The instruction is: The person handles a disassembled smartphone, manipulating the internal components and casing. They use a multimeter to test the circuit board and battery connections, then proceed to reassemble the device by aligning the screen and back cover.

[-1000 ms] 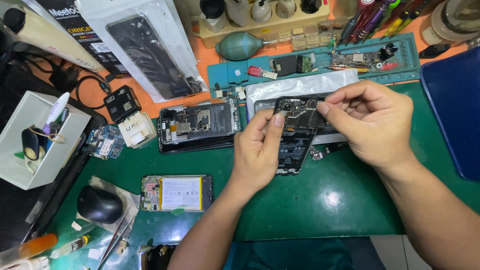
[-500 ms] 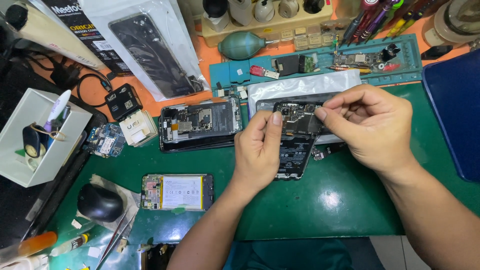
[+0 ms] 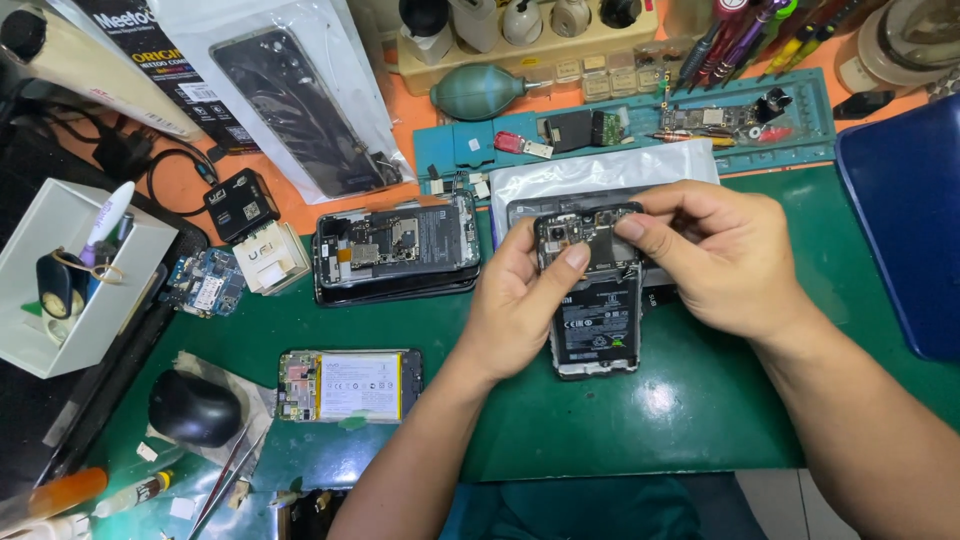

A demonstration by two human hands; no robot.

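Note:
An opened black phone (image 3: 594, 310) with its back cover off stands tilted on the green mat (image 3: 720, 400), battery and circuit board showing. My left hand (image 3: 520, 305) grips its left edge, thumb pressed near the top board. My right hand (image 3: 715, 255) comes in from the right, thumb and forefinger pinching at the upper right corner of the phone. Whatever small part the fingers pinch is hidden.
Another opened phone (image 3: 395, 250) lies left of the hands, a third with a white battery (image 3: 350, 385) nearer me. A silver foil bag (image 3: 600, 175), a teal blower bulb (image 3: 480, 92), a white box (image 3: 65, 275), a black mouse (image 3: 193, 407) and a blue tray (image 3: 905, 220) surround the mat.
The phone has been lowered slightly toward me and sits more upright between the hands. My right fingers have shifted along its top edge.

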